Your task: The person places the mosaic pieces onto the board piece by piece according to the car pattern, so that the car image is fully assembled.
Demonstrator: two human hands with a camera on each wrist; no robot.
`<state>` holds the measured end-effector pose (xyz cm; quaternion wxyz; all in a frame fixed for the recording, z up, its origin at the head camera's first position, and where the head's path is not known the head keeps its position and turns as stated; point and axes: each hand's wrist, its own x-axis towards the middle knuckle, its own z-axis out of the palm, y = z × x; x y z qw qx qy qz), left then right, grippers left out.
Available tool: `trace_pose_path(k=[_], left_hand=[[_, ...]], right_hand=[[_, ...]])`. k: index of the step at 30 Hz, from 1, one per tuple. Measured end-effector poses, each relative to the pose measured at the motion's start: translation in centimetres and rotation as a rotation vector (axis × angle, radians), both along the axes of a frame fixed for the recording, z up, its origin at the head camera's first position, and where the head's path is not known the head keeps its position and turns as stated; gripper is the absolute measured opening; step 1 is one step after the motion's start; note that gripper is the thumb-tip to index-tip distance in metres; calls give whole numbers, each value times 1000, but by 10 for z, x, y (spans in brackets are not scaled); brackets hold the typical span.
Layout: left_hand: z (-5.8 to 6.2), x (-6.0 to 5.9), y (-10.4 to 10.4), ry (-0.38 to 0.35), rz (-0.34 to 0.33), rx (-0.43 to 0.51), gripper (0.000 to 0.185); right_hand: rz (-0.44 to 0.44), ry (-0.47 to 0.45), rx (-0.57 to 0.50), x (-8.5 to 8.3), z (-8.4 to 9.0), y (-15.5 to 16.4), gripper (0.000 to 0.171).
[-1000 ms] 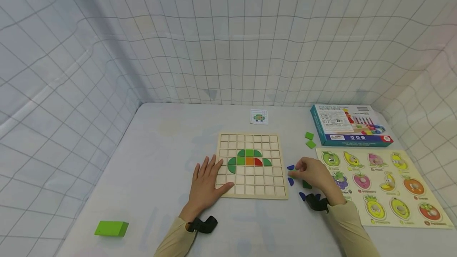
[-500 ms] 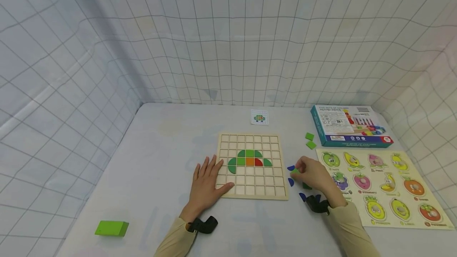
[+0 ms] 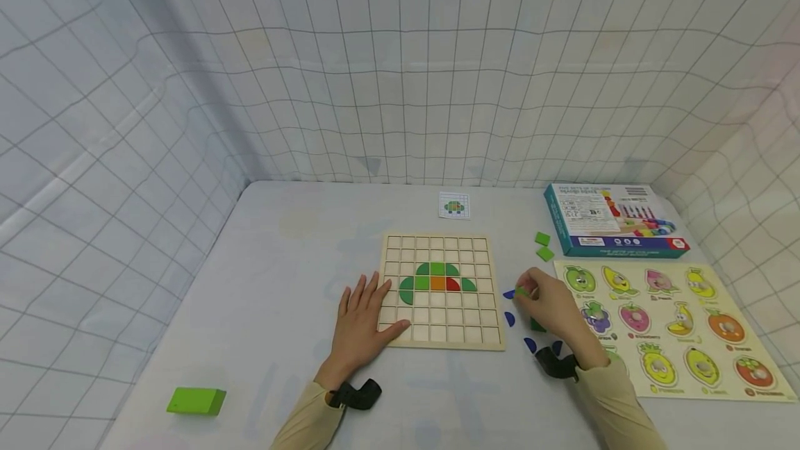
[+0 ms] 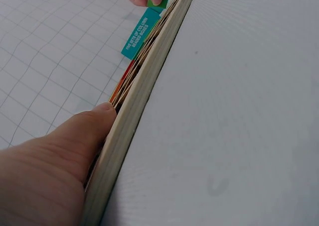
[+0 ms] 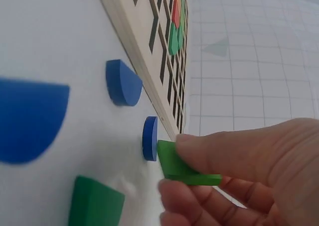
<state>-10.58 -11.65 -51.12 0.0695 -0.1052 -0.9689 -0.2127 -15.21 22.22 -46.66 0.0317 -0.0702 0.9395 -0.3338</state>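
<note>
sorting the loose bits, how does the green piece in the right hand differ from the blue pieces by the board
The green piece is flat-sided and angular; the blue pieces have a curved edge. The green piece is pinched off the table by the right hand; the blue pieces lie on the table beside the wooden board. Both look like thick, solid-coloured tiles.

Head overview; wrist close-ups, shared board (image 3: 442, 290)

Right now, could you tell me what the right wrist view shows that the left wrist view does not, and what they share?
Only the right wrist view shows the blue pieces lying on the table and a dark green piece beside them. Only the left wrist view shows the left hand resting on the wooden grid board, seen edge-on, and a strip of the teal box. Both show the right hand pinching a green tile.
</note>
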Motion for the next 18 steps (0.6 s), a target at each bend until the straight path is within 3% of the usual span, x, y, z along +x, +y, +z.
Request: trace_pose_path(k=[4, 10, 18], left_hand=[[0, 0, 0, -1, -2, 4, 81], [0, -1, -1, 4, -13, 14, 80], [0, 0, -1, 2, -18, 23, 79]], right_hand=[[4, 71, -27, 1, -2, -8, 14], [80, 171, -95, 2, -3, -29, 15], [190, 185, -162, -2, 0, -62, 15]])
